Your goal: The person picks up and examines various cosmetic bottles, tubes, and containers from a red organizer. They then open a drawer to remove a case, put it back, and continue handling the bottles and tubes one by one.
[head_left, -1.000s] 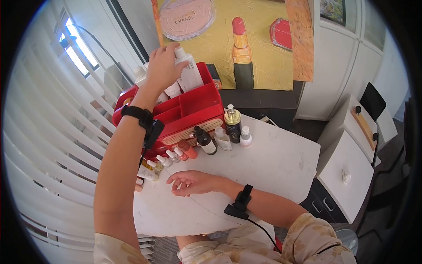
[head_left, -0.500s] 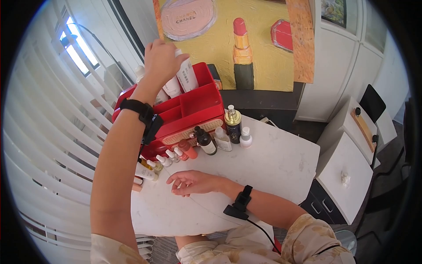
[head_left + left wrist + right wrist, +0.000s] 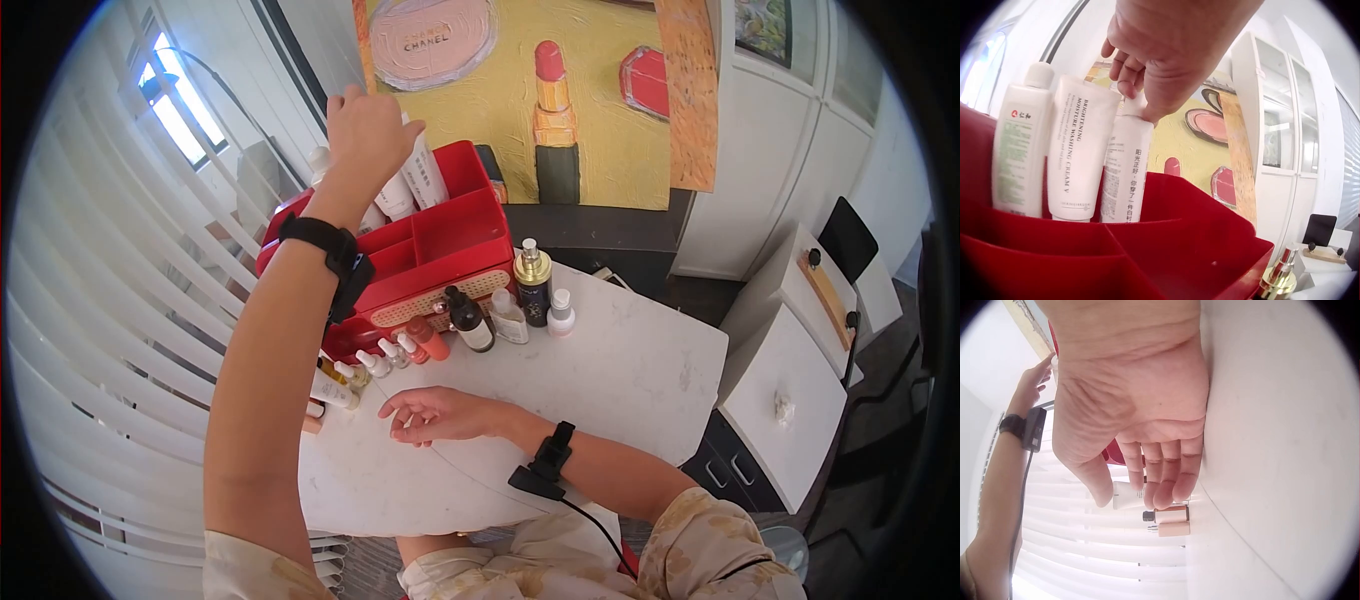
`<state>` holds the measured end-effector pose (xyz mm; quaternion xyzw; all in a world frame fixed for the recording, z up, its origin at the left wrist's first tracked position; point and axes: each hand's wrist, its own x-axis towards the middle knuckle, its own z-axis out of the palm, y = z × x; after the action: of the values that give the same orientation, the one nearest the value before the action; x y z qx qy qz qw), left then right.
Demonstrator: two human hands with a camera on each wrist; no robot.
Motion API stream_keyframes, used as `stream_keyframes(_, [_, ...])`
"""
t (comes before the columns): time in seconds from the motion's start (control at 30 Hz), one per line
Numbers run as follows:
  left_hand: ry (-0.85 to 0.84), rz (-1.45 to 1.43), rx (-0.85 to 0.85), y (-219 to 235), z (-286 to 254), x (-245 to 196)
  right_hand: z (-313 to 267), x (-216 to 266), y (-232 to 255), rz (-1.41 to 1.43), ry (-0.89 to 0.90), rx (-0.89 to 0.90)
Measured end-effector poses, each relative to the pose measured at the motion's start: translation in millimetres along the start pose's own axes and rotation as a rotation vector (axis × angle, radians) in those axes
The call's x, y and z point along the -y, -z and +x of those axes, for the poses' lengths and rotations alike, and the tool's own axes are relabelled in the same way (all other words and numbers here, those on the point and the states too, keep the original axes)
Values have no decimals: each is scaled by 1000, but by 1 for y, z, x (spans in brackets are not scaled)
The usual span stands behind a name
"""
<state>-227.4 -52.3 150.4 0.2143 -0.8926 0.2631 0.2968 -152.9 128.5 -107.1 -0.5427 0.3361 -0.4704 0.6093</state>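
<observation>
My left hand [image 3: 365, 140] is at the top of a white bottle [image 3: 1127, 169] with dark printed characters, its fingers and thumb around the cap. That bottle stands in the rear section of a red organizer box [image 3: 465, 250]. Next to it, in the left wrist view, are a white washing cream tube [image 3: 1082, 150] standing cap down and another white bottle [image 3: 1022, 150] with green print. My right hand [image 3: 440, 413] rests on the white table [image 3: 600, 390], palm turned sideways, fingers loosely bent, holding nothing.
Along the box's front stand several small nail polish bottles [image 3: 375, 365], a brown bottle [image 3: 468, 320], a clear bottle [image 3: 508, 318], a gold-collared black bottle [image 3: 533, 285] and a small white bottle [image 3: 561, 315]. A lipstick painting [image 3: 620, 150] is behind, blinds [image 3: 130, 400] at left.
The white bottle has gone from tilted to more upright and lower in the box, with my left hand following slightly left. My right hand has stayed still.
</observation>
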Motion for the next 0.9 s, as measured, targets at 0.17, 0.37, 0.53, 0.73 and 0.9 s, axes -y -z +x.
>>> stream_keyframes(0.17, [-64, -3, -129, 7, -8, -1, 1, -2, 0, 5, 17, 8])
stream_keyframes(0.37, [-236, -393, -23, 34, -38, -41, 0, 0, -1, -10, -1, -4])
stream_keyframes(0.53, [-403, -694, 413, 47, -70, -84, 1, -2, 0, -12, 1, 13])
stream_keyframes(0.73, [-462, -565, 575, 34, -76, -102, 0, -1, -1, -9, 13, -6])
stream_keyframes(0.9, [-451, -571, 595, 27, -76, -104, 0, 0, -2, -3, 22, -10])
